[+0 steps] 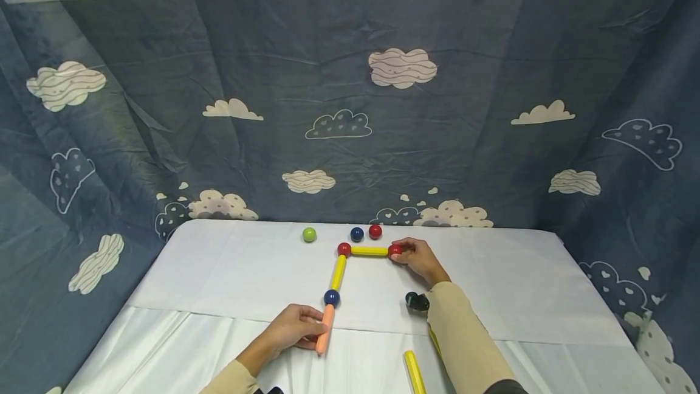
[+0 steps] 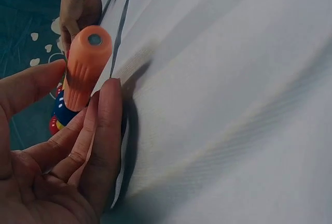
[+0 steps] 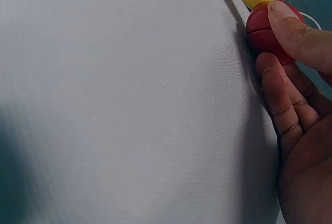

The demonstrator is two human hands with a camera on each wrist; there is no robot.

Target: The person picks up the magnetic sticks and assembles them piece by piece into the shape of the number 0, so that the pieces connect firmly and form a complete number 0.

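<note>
My left hand [image 1: 291, 328] pinches an orange rod [image 1: 325, 332] between thumb and fingers; its metal-tipped end faces the camera in the left wrist view. The rod's far end meets a blue ball [image 1: 332, 298]. From that ball a yellow rod [image 1: 338, 272] runs up to a red ball [image 1: 344, 249] at the corner. A second yellow rod [image 1: 369, 252] extends rightward from the corner to another red ball [image 3: 262, 32]. My right hand [image 1: 421, 261] holds this end ball, with the thumb on top and fingertips underneath.
Loose green [image 1: 309, 235], blue [image 1: 356, 235] and red balls [image 1: 375, 232] lie along the table's back. A yellow rod [image 1: 414, 373] lies at the front, another [image 1: 434, 341] partly under the right sleeve. A dark ball [image 1: 411, 298] sits beside that wrist. Patterned cloth [image 1: 328, 157] hangs behind.
</note>
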